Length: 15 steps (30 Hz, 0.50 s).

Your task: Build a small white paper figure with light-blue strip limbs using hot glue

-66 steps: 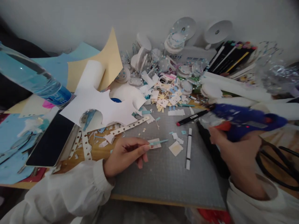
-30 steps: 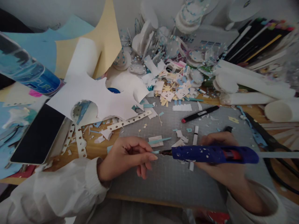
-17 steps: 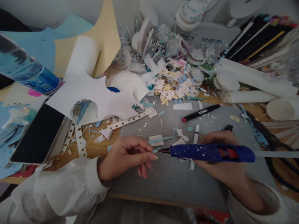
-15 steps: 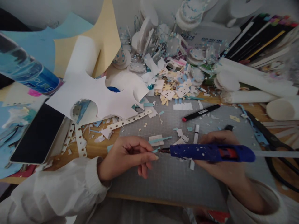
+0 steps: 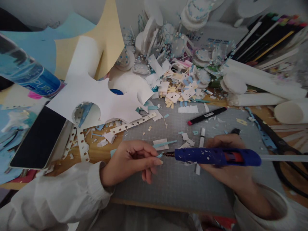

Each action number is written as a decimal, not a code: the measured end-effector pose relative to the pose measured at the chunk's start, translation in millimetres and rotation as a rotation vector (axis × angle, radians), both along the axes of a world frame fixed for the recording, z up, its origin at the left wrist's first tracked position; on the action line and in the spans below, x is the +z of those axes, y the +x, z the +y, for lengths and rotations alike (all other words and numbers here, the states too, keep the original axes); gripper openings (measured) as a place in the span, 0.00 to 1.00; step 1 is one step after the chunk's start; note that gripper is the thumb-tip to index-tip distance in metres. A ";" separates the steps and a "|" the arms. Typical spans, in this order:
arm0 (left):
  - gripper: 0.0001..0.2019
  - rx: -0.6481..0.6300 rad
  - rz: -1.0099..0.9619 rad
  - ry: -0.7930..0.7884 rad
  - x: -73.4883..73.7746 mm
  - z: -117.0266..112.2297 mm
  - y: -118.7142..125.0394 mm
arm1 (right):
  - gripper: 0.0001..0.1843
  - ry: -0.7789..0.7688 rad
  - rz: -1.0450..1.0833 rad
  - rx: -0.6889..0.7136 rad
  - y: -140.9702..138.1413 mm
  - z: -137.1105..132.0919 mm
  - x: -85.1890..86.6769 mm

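Note:
My left hand (image 5: 134, 160) is closed, pinching a tiny light-blue paper piece (image 5: 160, 155) between thumb and fingertips. My right hand (image 5: 226, 166) is wrapped round a blue hot glue gun (image 5: 197, 156), with a clear glue stick (image 5: 284, 158) poking out of its back end. The gun lies level, and its dark nozzle (image 5: 169, 154) points left, at or very close to the paper piece; I cannot tell whether they touch. Just behind the hands, a light-blue strip (image 5: 168, 143) rests across a white paper rectangle (image 5: 160, 146) on the grey cutting mat (image 5: 173, 192).
A black marker (image 5: 207, 116) and a white pen (image 5: 202, 138) lie on the mat among paper scraps. Black scissors (image 5: 276, 138) are at the right. To the left are a phone (image 5: 38, 138), a water bottle (image 5: 31, 70) and cut white paper (image 5: 96, 93). Cut paper pieces (image 5: 180, 86) pile up behind.
The glue gun has shifted very slightly left toward the fingertips. My left hand stays in the same place, still pinching the paper piece.

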State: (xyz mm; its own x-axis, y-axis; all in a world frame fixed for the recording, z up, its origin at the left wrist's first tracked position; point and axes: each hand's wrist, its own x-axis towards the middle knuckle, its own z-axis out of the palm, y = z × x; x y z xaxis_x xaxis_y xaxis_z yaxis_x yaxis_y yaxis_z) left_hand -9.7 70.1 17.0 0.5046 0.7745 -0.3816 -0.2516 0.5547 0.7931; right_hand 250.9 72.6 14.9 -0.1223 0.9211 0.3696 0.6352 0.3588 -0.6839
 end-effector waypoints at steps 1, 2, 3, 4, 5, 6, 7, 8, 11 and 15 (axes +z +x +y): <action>0.10 0.002 -0.006 0.000 -0.2 0.1 0.0 | 0.18 0.004 0.007 0.000 0.0 0.0 0.1; 0.10 0.005 -0.013 0.000 -0.5 0.2 0.0 | 0.18 0.007 0.010 -0.001 0.0 0.0 0.1; 0.09 0.008 -0.019 0.000 -0.8 0.2 -0.1 | 0.17 0.006 0.013 -0.001 0.2 0.0 0.0; 0.09 0.009 -0.025 0.002 -1.1 0.2 -0.3 | 0.17 0.005 0.013 0.001 0.6 0.0 -0.4; 0.09 0.010 -0.030 0.004 -1.3 0.1 -0.6 | 0.17 0.004 0.006 -0.001 1.1 0.0 -0.9; 0.08 0.010 -0.035 0.007 -1.4 -0.1 -0.8 | 0.17 0.002 -0.004 0.000 1.8 0.0 -1.6; 0.08 0.011 -0.037 0.009 -1.4 -0.3 -1.1 | 0.18 0.002 -0.012 -0.003 2.6 -0.1 -2.3; 0.07 0.013 -0.040 0.011 -1.2 -0.6 -1.3 | 0.18 0.004 -0.021 -0.008 3.2 -0.3 -2.9; 0.06 0.009 -0.040 0.015 0.0 -1.6 -1.6 | 0.19 0.018 -0.059 -0.019 3.7 -0.3 -3.5; 0.07 0.008 -0.040 0.007 1.6 -2.0 -1.8 | 0.16 0.085 -0.109 -0.049 3.9 2.9 -1.6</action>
